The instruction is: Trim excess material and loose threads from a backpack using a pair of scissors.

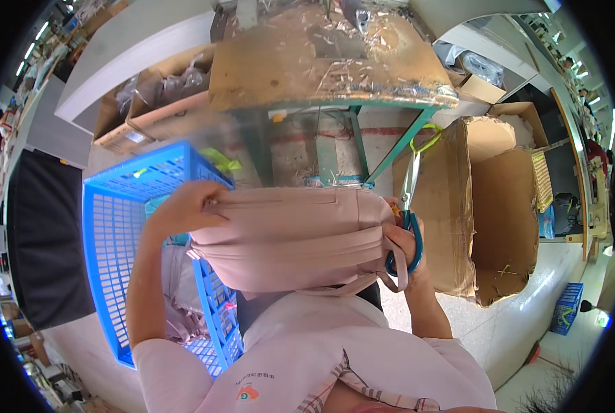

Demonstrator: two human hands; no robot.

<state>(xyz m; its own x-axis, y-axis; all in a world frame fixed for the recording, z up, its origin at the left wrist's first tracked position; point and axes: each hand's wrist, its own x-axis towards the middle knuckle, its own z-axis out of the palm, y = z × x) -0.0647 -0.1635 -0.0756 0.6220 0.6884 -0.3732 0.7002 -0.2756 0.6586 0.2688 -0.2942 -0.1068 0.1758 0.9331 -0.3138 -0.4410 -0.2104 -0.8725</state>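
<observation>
A pale pink backpack (287, 237) lies sideways across the front of my body, its zips running left to right. My left hand (189, 206) is closed on its left end, fingers pinching the fabric near the upper edge. At the other end, my right hand (408, 242) grips the bag by its strap side. That same hand also holds a pair of scissors (408, 187) with teal handles, blades pointing up and away from me. The scissor blades are apart from the backpack's fabric. Some fingers of the right hand are hidden behind the handles and strap.
A blue plastic crate (108, 275) at my left holds more pale bags (182, 286). Ahead stands a worn worktable (266, 79) with green legs and scraps on top. A large open cardboard box (435, 206) is on the right; another carton (163, 120) with plastic-wrapped items sits far left.
</observation>
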